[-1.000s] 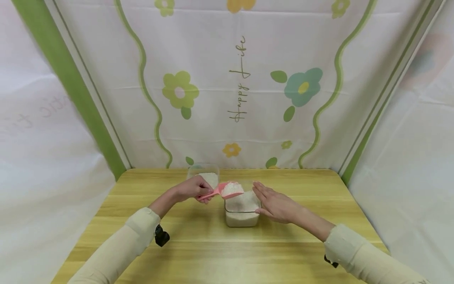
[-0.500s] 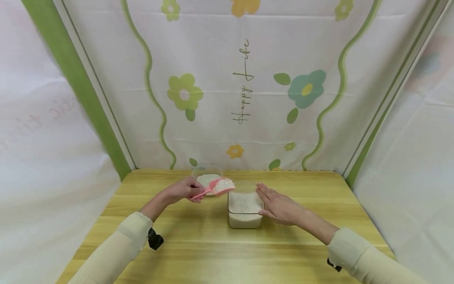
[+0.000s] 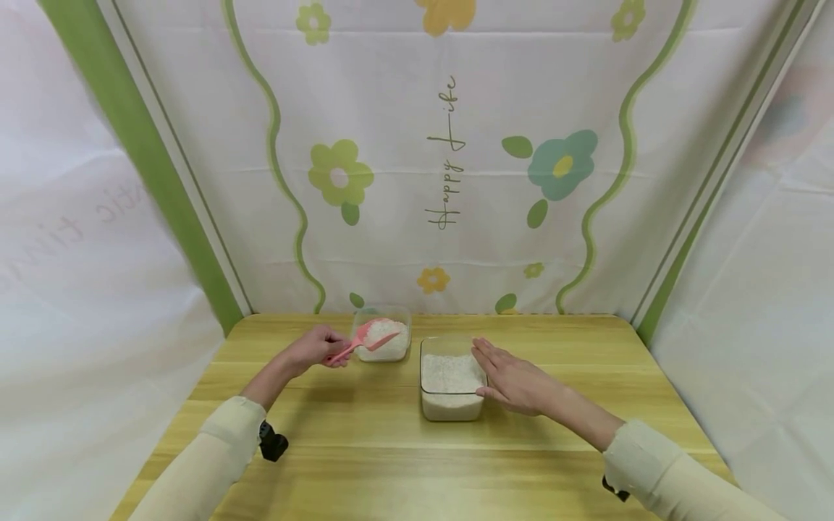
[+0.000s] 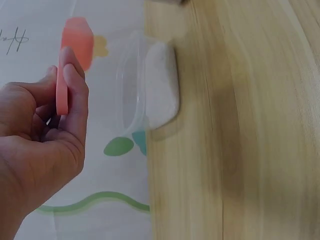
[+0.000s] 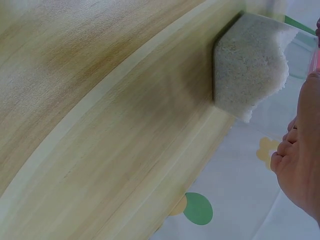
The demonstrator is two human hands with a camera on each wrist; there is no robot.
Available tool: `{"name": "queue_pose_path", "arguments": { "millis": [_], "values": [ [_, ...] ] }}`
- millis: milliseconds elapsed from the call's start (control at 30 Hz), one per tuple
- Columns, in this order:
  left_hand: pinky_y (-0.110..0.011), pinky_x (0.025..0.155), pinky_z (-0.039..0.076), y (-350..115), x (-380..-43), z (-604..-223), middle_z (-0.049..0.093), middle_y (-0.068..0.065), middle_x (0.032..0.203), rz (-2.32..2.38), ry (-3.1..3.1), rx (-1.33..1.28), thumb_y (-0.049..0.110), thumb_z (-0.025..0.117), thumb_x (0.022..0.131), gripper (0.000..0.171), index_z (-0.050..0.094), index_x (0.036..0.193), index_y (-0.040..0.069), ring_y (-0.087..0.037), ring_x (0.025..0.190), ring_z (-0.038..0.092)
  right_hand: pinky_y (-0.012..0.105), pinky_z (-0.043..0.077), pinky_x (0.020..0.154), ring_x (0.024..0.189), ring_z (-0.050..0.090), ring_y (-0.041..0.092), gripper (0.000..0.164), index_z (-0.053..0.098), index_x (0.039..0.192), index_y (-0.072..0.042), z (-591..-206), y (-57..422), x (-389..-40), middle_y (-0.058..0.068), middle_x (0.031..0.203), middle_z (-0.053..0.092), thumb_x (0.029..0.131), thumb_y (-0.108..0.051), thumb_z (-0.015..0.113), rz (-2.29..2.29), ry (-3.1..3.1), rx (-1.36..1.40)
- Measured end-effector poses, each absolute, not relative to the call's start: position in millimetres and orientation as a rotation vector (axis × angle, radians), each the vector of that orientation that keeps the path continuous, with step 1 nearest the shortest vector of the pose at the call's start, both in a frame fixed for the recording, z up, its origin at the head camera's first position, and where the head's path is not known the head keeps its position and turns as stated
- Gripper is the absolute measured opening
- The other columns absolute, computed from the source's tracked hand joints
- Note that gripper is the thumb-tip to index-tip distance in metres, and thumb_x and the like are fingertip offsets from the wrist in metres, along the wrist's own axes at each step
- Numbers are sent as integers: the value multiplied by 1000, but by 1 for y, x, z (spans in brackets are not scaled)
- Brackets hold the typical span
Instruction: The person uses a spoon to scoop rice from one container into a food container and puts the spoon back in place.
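My left hand (image 3: 319, 347) pinches the handle of a pink scoop (image 3: 358, 339) between thumb and fingers. White rice lies heaped in the scoop, which overlaps a small clear container (image 3: 384, 354) of rice at the back of the table. In the left wrist view the scoop (image 4: 77, 37) stands on edge, beside that same container (image 4: 142, 85). My right hand (image 3: 515, 376), fingers straight, rests along the right side of a larger glass container (image 3: 451, 409). Rice (image 5: 250, 62) fills the lower part of the larger one, its grains visible in the right wrist view.
Both containers stand on a wooden table (image 3: 365, 477), the smaller one farther back and left. A white floral curtain (image 3: 391, 239) hangs just behind the table's back edge, with white cloth walls (image 3: 769, 289) on either side.
My left hand has moved left with the loaded scoop, from over the glass container's edge to the smaller container. My right hand has stayed at the glass container.
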State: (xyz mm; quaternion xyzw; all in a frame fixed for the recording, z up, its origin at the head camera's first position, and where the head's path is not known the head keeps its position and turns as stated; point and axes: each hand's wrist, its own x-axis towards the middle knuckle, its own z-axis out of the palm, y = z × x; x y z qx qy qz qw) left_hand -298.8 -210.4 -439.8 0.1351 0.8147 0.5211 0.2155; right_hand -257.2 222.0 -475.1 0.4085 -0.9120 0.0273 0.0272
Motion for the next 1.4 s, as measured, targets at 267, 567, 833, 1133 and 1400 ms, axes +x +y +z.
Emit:
{"name": "queue_pose_path", "arguments": {
  "millis": [267,567,833,1133,1400],
  "values": [
    [-24,65,56,-216,-301,-442,71,-14,83,1412,2378,217,5,46,104,30,69,101,-13,-11,69,67,49,34,116,151,26,37,73,27,154,6,-477,223,-258,24,162,23,105,-46,44,103,-2798,1259],
    [-23,62,57,-217,-307,-443,71,-12,76,1351,2500,145,3,48,103,29,71,96,-13,-10,65,67,48,33,117,151,24,35,75,25,155,5,-477,224,-256,23,163,21,105,-50,40,88,-2811,1251],
    [-24,62,57,-212,-311,-440,72,-14,72,1294,2572,119,4,51,102,31,73,86,-11,-9,61,67,48,31,118,152,23,35,74,24,155,4,-477,223,-257,23,164,20,106,-50,37,80,-2817,1262],
    [-28,64,59,-207,-314,-439,72,-13,69,1200,2685,95,6,54,101,31,74,81,-9,-10,60,67,47,32,118,152,22,34,74,24,155,4,-476,223,-257,21,164,19,106,-50,37,79,-2835,1254],
    [-29,64,59,-206,-316,-439,72,-8,67,1084,2772,124,7,57,100,31,77,80,-6,-9,57,66,47,32,118,152,23,35,74,24,155,4,-473,222,-256,23,163,21,106,-49,38,82,-2837,1257]
  ]
}}
